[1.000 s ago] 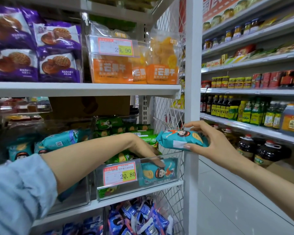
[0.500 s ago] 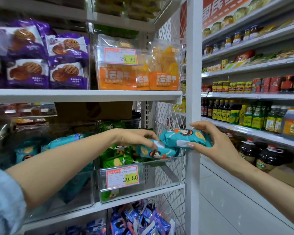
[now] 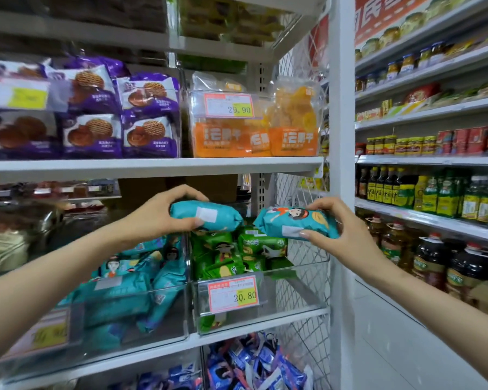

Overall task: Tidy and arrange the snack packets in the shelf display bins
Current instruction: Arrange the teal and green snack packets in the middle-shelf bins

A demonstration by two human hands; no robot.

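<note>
The white metal shelf board (image 3: 265, 323) carries the landmark, a clear plastic display bin (image 3: 293, 288) with a red-and-yellow 20.80 price tag (image 3: 233, 294) on its front wall. Directly left of that tagged bin, along its side wall, sits a second clear plastic bin (image 3: 110, 333) heaped with teal pillow-shaped snack packets (image 3: 130, 288). Inside the tagged bin lie green pillow-shaped snack packets (image 3: 228, 254), crowded toward its back and left.

Above the tagged bin's left edge, the left hand (image 3: 158, 215) grasps a teal packet with a white label (image 3: 209, 216), fingers over the top and thumb beneath. Above its right half, the right hand (image 3: 341, 229) clasps a teal packet printed with a cartoon girl (image 3: 293, 222) the same way. Both packets are held in the air over the bin.

These two look like strays that belong with the teal heap. If so, the sound move is probably to carry them left, high enough to clear the dividing wall. They are best laid flat one at a time, printed face forward, rather than dropped. A light grip should spare the contents from crushing.
</note>
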